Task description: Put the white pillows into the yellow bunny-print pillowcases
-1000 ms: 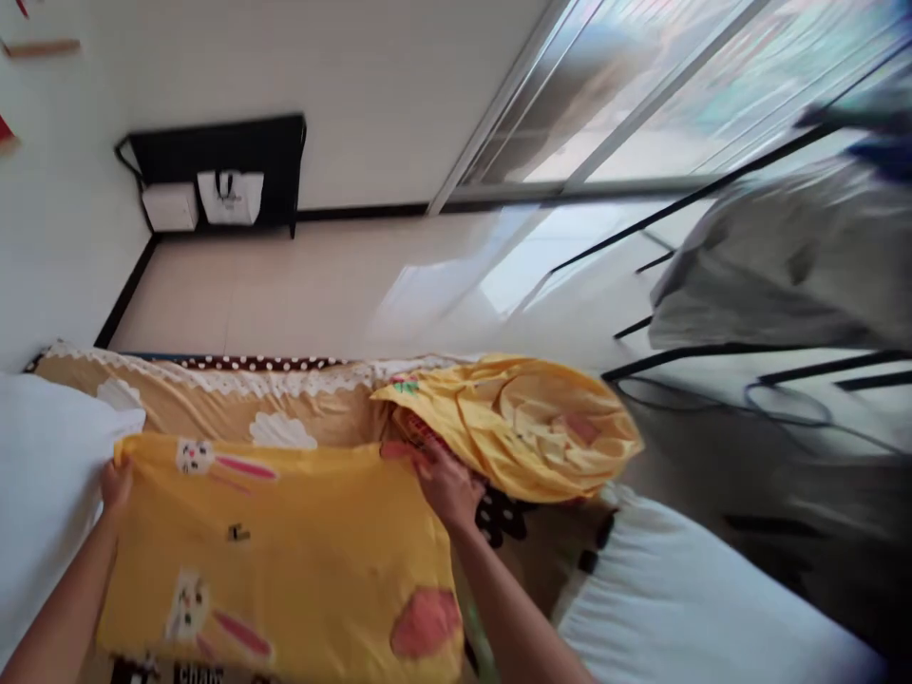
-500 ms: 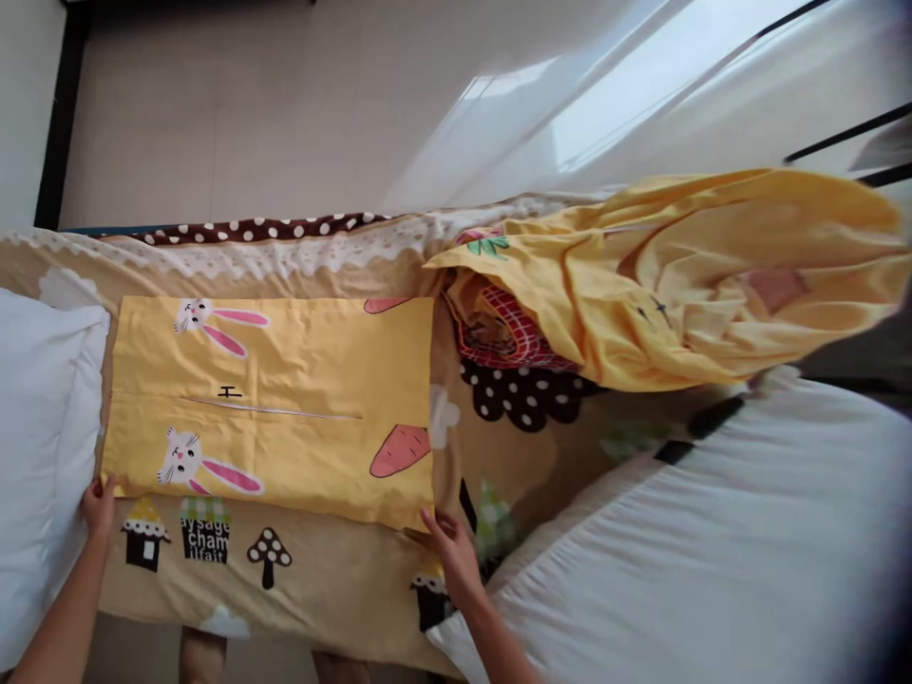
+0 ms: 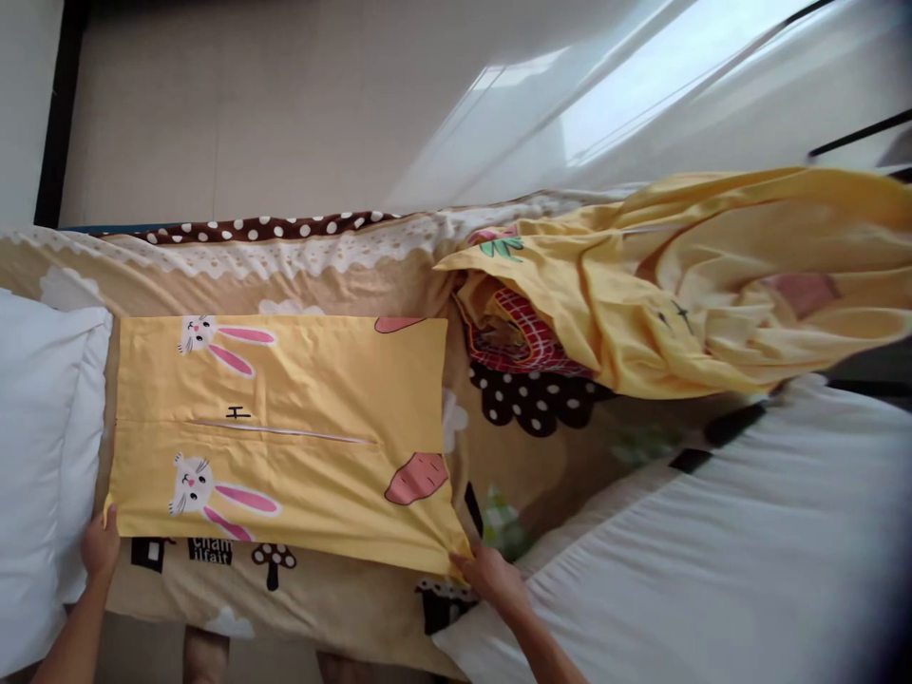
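A yellow pillowcase (image 3: 285, 437) printed with rabbits and carrots lies flat on a tan patterned bedsheet (image 3: 334, 589). My left hand (image 3: 100, 548) pinches its near left corner. My right hand (image 3: 491, 575) pinches its near right corner, where the cloth is pulled into a point. Both hands hold the near edge taut. A zip line runs along the middle of the pillowcase.
A white pillow (image 3: 39, 475) lies at the left, touching the pillowcase. A white duvet or pillow (image 3: 712, 551) fills the lower right. A bunched yellow cover (image 3: 698, 285) lies at the upper right. Pale tiled floor (image 3: 285, 114) lies beyond the bed.
Both hands have pulled the pillowcase's near edge toward me, so it now lies lower and covers the printed words on the sheet. The right corner is stretched out further.
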`<state>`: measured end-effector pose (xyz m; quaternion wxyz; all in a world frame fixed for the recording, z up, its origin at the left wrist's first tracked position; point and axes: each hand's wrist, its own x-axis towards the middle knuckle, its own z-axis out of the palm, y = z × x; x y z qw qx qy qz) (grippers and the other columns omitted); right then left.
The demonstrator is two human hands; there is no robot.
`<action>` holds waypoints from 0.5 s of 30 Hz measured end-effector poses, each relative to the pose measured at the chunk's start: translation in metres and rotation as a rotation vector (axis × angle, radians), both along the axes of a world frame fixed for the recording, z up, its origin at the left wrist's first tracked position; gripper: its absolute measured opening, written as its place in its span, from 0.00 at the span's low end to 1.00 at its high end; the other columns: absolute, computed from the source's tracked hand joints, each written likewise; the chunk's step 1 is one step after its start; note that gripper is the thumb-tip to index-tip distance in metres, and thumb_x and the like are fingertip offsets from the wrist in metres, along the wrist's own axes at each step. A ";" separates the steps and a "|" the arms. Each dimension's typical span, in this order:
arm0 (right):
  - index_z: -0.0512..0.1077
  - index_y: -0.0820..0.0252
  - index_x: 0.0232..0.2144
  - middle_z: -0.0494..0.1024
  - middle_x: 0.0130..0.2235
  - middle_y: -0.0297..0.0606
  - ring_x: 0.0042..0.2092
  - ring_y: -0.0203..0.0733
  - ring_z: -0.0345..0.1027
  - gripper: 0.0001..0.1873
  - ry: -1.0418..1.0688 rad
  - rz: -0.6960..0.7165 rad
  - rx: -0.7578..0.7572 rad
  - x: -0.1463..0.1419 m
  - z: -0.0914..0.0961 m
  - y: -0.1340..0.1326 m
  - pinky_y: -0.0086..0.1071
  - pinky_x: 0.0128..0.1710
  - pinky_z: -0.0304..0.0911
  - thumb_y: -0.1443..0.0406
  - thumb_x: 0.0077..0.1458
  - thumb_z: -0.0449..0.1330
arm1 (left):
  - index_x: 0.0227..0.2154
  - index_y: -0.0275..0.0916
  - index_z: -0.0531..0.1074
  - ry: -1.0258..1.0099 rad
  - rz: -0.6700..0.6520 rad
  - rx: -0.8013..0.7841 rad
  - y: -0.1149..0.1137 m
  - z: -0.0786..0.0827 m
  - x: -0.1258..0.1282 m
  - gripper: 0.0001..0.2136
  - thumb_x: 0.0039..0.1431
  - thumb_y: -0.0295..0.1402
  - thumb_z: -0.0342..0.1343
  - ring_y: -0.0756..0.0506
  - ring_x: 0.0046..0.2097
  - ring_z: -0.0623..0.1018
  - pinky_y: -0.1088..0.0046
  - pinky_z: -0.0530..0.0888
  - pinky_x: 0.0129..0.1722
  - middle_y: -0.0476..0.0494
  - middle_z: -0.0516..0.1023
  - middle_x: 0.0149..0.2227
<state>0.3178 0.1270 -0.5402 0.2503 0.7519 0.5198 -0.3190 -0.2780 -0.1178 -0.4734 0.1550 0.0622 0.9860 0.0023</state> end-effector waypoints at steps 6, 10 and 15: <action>0.60 0.76 0.59 0.64 0.58 0.69 0.59 0.66 0.60 0.31 -0.041 0.054 0.498 -0.083 0.002 0.004 0.56 0.53 0.57 0.61 0.57 0.48 | 0.51 0.31 0.66 0.170 -0.184 0.052 0.034 -0.030 0.072 0.21 0.60 0.39 0.45 0.32 0.62 0.64 0.48 0.64 0.57 0.24 0.72 0.52; 0.54 0.63 0.65 0.67 0.60 0.52 0.64 0.48 0.57 0.29 0.471 0.352 0.704 -0.230 -0.007 -0.023 0.44 0.61 0.52 0.62 0.63 0.47 | 0.58 0.31 0.63 -0.035 -0.737 0.308 0.102 -0.077 0.162 0.22 0.65 0.36 0.42 0.40 0.67 0.60 0.57 0.57 0.65 0.26 0.66 0.61; 0.47 0.62 0.68 0.60 0.65 0.48 0.67 0.42 0.50 0.30 0.621 0.474 0.759 -0.313 -0.038 -0.055 0.40 0.65 0.40 0.68 0.65 0.44 | 0.64 0.38 0.59 -0.142 -1.153 0.315 0.147 -0.120 0.184 0.23 0.67 0.35 0.40 0.43 0.68 0.58 0.58 0.47 0.68 0.35 0.63 0.65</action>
